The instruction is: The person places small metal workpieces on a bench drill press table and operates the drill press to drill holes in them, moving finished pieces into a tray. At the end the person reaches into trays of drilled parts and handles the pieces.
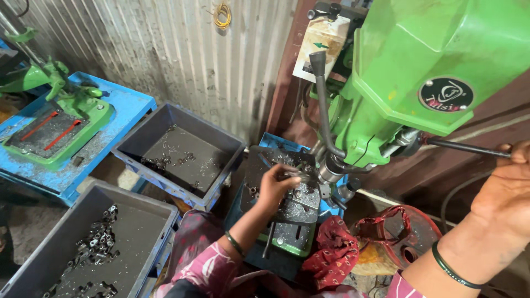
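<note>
Nearest the lens, at the right edge of the frame, the right hand (pixel 505 190) closes around a thin dark feed lever (pixel 466 148) that runs from the glossy green drill press (pixel 419 72) filling the upper right. A dark bangle circles that wrist.

Lower centre, the left hand (pixel 274 186) reaches out of a pink patterned sleeve (pixel 207 265), fingers pinched on a small metal part (pixel 292 176) sitting on the vise (pixel 295 212) just under the spindle (pixel 330 170). The part is grey and partly hidden by the fingers; its exact shape cannot be told. Bright metal chips cover the vise top.

A red patterned cloth (pixel 334 254) lies crumpled just right of the vise. At left, two grey plastic bins (pixel 124 152) hold scattered small dark metal pieces. Upper left, a second green machine (pixel 61 118) stands on a chipped blue table (pixel 124 107). Dull, stained corrugated sheet (pixel 182 44) forms the wall behind.
</note>
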